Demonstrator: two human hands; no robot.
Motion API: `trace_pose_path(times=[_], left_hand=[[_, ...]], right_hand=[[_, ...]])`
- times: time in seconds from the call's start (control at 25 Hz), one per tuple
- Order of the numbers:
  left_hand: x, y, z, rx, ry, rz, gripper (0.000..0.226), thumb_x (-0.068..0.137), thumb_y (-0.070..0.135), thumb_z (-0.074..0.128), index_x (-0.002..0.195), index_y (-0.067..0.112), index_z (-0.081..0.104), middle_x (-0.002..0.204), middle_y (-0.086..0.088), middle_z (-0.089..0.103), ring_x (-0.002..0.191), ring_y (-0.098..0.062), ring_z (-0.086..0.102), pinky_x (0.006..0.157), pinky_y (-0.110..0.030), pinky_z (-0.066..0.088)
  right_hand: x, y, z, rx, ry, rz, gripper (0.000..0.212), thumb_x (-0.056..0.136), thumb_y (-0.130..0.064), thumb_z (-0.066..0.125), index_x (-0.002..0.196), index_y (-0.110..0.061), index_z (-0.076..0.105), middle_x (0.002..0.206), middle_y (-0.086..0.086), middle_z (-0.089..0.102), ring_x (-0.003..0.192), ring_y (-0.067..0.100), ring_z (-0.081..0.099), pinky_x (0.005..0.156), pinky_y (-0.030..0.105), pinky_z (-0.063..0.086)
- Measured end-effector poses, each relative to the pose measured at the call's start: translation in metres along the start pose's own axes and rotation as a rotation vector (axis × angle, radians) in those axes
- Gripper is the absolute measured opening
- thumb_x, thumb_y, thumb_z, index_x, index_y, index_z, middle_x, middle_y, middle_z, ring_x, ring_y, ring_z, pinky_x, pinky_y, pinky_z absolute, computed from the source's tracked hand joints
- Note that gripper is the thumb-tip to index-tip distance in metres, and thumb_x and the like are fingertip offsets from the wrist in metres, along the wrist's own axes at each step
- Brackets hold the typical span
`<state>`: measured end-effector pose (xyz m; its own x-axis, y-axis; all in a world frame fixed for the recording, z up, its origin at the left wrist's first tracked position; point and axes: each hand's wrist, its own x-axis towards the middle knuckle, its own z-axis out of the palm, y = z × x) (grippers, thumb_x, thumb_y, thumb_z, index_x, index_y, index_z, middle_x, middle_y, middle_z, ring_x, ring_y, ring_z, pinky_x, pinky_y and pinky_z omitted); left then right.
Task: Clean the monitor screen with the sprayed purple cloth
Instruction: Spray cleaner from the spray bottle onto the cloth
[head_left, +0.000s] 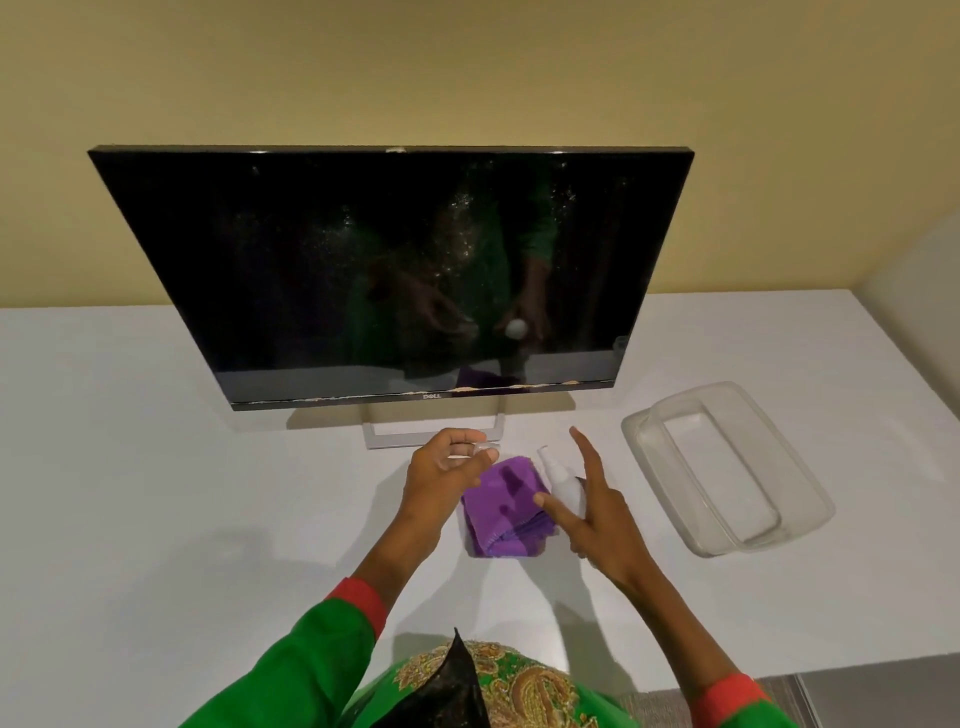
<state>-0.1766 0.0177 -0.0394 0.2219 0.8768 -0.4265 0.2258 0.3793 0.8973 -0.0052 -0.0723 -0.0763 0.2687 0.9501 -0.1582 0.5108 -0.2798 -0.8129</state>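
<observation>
A black monitor (395, 270) stands upright on the white table (156, 493), its dark screen speckled with dust. In front of its stand lies a folded purple cloth (506, 512) with darker wet patches. My right hand (597, 512) holds a small white spray bottle (563, 480) over the cloth's right edge, thumb across the bottle, index finger raised straight. My left hand (447, 467) hovers at the cloth's left corner and pinches a small clear cap (485, 447) between thumb and fingers.
A clear plastic container (727, 467) with its lid beneath sits to the right of the cloth. The table's right edge meets a wall. Green sleeves with red cuffs reach in from below.
</observation>
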Motion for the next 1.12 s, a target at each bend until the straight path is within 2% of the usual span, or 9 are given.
trace_pose_path(times=[0.08,0.16,0.28,0.36,0.48,0.6,0.72,0.8,1.12], left_hand=[[0.001,0.0,0.011,-0.007,-0.018,-0.039,0.032,0.075,0.031,0.072,0.101,0.017,0.06,0.105,-0.007,0.064,0.095,-0.024,0.06,0.063,-0.02,0.049],[0.004,0.0,0.025,0.04,-0.048,-0.058,0.029,0.076,0.032,0.071,0.102,0.021,0.06,0.107,-0.005,0.063,0.095,-0.023,0.058,0.065,-0.023,0.048],[0.011,-0.003,0.048,0.122,-0.151,-0.033,0.022,0.086,0.025,0.06,0.109,0.025,0.064,0.116,0.0,0.061,0.101,-0.019,0.054,0.08,-0.029,0.051],[0.014,-0.005,0.068,0.172,-0.188,0.002,0.023,0.086,0.023,0.061,0.108,0.02,0.066,0.115,0.001,0.064,0.105,-0.018,0.056,0.09,-0.031,0.051],[0.021,-0.007,0.094,0.277,-0.181,0.114,0.021,0.079,0.017,0.07,0.099,0.017,0.068,0.096,0.0,0.066,0.092,-0.016,0.061,0.073,-0.016,0.051],[0.031,-0.014,0.119,0.4,-0.17,0.181,0.019,0.079,0.013,0.07,0.097,0.014,0.066,0.095,-0.004,0.069,0.087,-0.018,0.065,0.068,-0.015,0.05],[0.042,-0.027,0.14,0.655,-0.164,0.297,0.029,0.085,0.013,0.062,0.113,0.018,0.06,0.108,-0.005,0.068,0.094,-0.02,0.064,0.079,-0.026,0.05],[0.048,-0.037,0.151,0.874,-0.201,0.374,0.03,0.089,0.011,0.055,0.118,0.017,0.059,0.117,-0.005,0.063,0.102,-0.023,0.061,0.087,-0.033,0.048],[0.056,-0.06,0.159,1.235,-0.283,0.454,0.038,0.089,0.004,0.054,0.124,0.016,0.052,0.123,-0.006,0.057,0.106,-0.026,0.058,0.093,-0.036,0.045]], right_hand=[[-0.002,0.008,-0.012,0.058,0.076,0.027,0.079,0.079,-0.052,0.054,0.143,-0.038,0.01,0.142,-0.005,0.039,0.105,0.026,0.061,0.089,0.039,0.054],[0.0,0.02,-0.029,0.12,0.121,0.099,0.076,0.082,-0.04,0.056,0.143,-0.029,0.013,0.148,0.002,0.032,0.125,0.029,0.046,0.106,0.037,0.036],[0.008,0.036,-0.046,0.129,0.172,0.133,0.079,0.082,-0.033,0.063,0.145,-0.016,0.02,0.135,0.02,0.049,0.121,0.033,0.05,0.105,0.044,0.038],[0.009,0.042,-0.05,0.146,0.19,0.121,0.078,0.083,-0.018,0.068,0.145,-0.021,0.022,0.116,0.003,0.062,0.105,0.015,0.06,0.098,0.041,0.045],[0.013,0.048,-0.056,0.213,0.228,0.127,0.081,0.08,-0.012,0.072,0.144,-0.024,0.025,0.108,-0.032,0.049,0.094,-0.004,0.058,0.094,0.034,0.047],[0.018,0.054,-0.064,0.216,0.239,0.119,0.085,0.08,-0.01,0.073,0.147,-0.02,0.021,0.11,-0.038,0.043,0.095,-0.008,0.056,0.096,0.032,0.045],[0.022,0.06,-0.069,0.178,0.222,0.122,0.083,0.082,-0.008,0.07,0.146,-0.023,0.019,0.1,-0.019,0.062,0.085,-0.007,0.061,0.091,0.029,0.049],[0.023,0.063,-0.071,0.148,0.206,0.132,0.084,0.083,-0.011,0.069,0.146,-0.029,0.015,0.113,-0.002,0.064,0.093,0.006,0.063,0.095,0.035,0.048],[0.025,0.063,-0.072,-0.002,0.134,0.115,0.095,0.08,-0.017,0.072,0.145,-0.033,0.004,0.117,0.013,0.061,0.096,0.021,0.062,0.095,0.039,0.049]])
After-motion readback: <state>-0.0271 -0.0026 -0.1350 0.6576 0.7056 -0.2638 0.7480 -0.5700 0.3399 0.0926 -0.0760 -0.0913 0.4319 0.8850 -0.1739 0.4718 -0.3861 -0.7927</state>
